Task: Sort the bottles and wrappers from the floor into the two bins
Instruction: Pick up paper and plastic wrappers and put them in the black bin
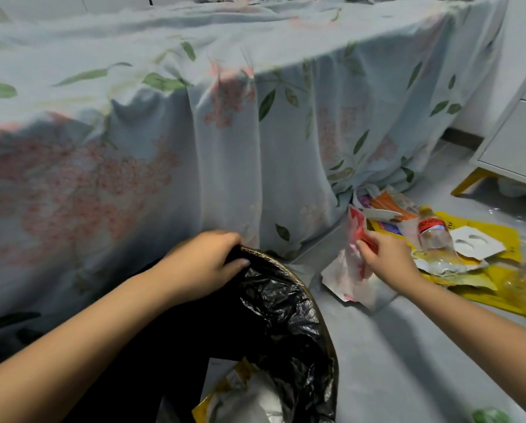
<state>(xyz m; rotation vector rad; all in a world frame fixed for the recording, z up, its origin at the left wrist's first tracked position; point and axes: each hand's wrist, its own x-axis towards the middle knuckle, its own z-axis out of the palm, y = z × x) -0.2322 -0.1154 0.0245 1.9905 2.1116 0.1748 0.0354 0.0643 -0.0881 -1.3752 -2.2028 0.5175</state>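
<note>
The left hand curls its fingers over the far rim of a round bin lined with a crinkled black plastic bag, gripping bag and rim together; yellow and white wrappers already lie inside the bin near its near edge. The right hand pinches a crumpled red-and-white plastic wrapper, whose lower end touches the grey floor just beside the bin. Right of that hand, a clear plastic bottle with a red label and yellow cap lies on a flat yellow plastic bag, among a heap of other wrappers, an orange packet and a white card. The heap sits against the hanging edge of a pale blue floral bedsheet. A white drawer cabinet on yellow legs stands at the floor's far right.
</note>
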